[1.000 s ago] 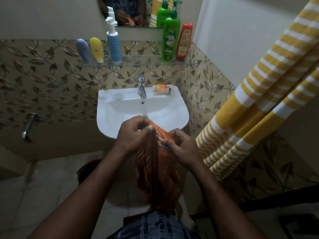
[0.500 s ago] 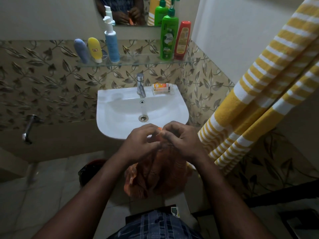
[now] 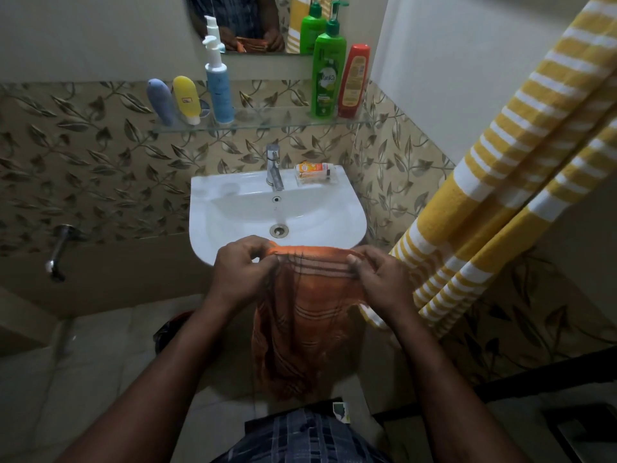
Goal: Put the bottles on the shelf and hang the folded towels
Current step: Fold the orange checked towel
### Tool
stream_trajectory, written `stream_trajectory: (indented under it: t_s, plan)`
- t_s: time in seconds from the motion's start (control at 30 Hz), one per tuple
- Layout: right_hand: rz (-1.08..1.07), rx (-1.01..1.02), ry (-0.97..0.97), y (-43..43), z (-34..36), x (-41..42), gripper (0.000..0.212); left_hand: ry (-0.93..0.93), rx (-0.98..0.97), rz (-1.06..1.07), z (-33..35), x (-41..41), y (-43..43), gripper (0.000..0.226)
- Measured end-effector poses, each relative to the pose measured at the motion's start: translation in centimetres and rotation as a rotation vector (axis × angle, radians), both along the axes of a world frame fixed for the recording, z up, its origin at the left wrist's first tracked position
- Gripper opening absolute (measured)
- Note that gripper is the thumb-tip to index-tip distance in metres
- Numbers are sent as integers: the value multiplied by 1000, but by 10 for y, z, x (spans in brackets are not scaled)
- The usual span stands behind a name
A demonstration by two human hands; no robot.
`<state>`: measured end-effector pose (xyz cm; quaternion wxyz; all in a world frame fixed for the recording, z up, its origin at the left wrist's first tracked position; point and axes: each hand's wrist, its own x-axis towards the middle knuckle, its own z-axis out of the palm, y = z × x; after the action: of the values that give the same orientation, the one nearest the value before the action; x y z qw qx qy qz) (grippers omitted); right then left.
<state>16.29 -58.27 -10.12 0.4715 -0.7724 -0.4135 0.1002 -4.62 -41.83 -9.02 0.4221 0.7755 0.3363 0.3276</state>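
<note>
Pinching the orange towel by its top edge with left hand and right hand, fingers curled round the cloth, stretching it just in front of the sink. Maybe doubled over, hard to say. Got five bottles standing on the glass shelf.

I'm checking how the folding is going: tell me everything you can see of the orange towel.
The orange towel is thin cloth with dark and pale stripes. The left hand and right hand pinch its top edge, held level between them near the front rim of the sink. The rest hangs down in loose folds toward the person's waist. Whether it touches the sink cannot be told.
</note>
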Motion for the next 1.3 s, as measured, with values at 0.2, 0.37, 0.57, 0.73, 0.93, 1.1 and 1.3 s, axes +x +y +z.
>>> stream_trajectory:
  t_s: [0.2,0.37,0.57,0.73,0.93,1.1,1.3]
  plan:
    - [107,142,224,14,12,-19,16,-73,-195,-233,4,6,-13,19]
    - [238,122,192,27,20,-31,11,-113,-158,-238,3,26,-32,13]
    - [486,73,368,13,27,-27,12,-85,-186,-335,4,13,-18,57]
    - [372,81,267,17,21,-33,8,-18,-227,-396,4,18,-26,37]
    - [137,75,296,12,7,-30,16,-120,-169,-197,-4,20,-30,18]
    - [115,129,450,6,-2,-32,17,-123,-149,-205,-6,22,-34,11]
    - [21,148,512,9,-3,-46,17,-253,-647,-104,-4,31,-58,8]
